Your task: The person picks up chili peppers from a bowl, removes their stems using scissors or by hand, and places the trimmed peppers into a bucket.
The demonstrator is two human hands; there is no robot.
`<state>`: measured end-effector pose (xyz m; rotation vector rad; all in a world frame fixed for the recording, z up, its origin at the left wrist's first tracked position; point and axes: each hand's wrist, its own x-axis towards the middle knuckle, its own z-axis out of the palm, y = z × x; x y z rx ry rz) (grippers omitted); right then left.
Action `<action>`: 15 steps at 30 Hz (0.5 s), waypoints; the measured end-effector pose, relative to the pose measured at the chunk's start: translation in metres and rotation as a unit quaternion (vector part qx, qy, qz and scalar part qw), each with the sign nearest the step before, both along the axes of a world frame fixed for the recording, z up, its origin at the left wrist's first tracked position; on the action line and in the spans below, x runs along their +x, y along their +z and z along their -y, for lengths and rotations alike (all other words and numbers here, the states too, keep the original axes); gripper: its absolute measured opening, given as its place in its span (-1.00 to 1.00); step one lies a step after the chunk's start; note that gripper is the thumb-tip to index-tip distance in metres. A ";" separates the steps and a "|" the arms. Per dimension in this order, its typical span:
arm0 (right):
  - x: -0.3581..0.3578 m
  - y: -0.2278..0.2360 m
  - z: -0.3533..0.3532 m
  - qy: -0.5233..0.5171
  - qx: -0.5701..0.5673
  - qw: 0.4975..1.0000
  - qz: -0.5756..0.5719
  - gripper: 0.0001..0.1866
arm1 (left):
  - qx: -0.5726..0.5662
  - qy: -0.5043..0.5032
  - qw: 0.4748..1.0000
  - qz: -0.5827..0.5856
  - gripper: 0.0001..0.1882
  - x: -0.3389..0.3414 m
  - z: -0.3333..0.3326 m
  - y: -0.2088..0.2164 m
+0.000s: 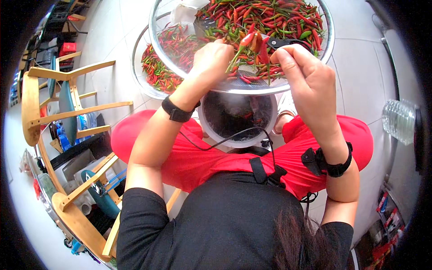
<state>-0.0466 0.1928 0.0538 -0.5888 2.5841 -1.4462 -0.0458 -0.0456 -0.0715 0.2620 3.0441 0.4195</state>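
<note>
A wide mesh sieve tray [331, 27] with a metal rim is in front of me, heaped with red and green chili peppers [270, 20]. My left hand [212, 62] is closed above its near side, at the stems of a few chili peppers [246, 40] that point upward; its fingertips are partly hidden. My right hand [310, 76] is closed in a pinch, thumb and forefinger at a red chili pepper [264, 50]. Black-handled scissors [281, 42] lie on the peppers behind the right fingertips. Below the tray, between my legs, stands a white bucket [238, 143] with a dark inside and a few red bits.
A second round tray [136, 67] with more chili peppers [162, 63] sits lower at the left, partly under the first. Wooden chairs [81, 114] crowd the left side. A clear plastic container [398, 121] is at the right. A black cable [216, 145] crosses my lap.
</note>
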 end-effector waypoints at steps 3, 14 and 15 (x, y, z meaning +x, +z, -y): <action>0.001 -0.001 0.001 0.007 -0.002 1.000 -0.005 -0.79 | 0.053 0.009 0.999 -0.004 -0.82 -0.003 -0.016 -0.004; -0.001 -0.009 0.004 -0.004 -0.047 0.998 -0.039 -0.78 | 0.100 0.009 0.992 -0.082 -0.81 0.002 -0.036 -0.040; -0.002 -0.009 0.003 -0.004 -0.043 0.998 -0.039 -0.78 | 0.095 0.014 0.993 -0.075 -0.80 0.001 -0.037 -0.040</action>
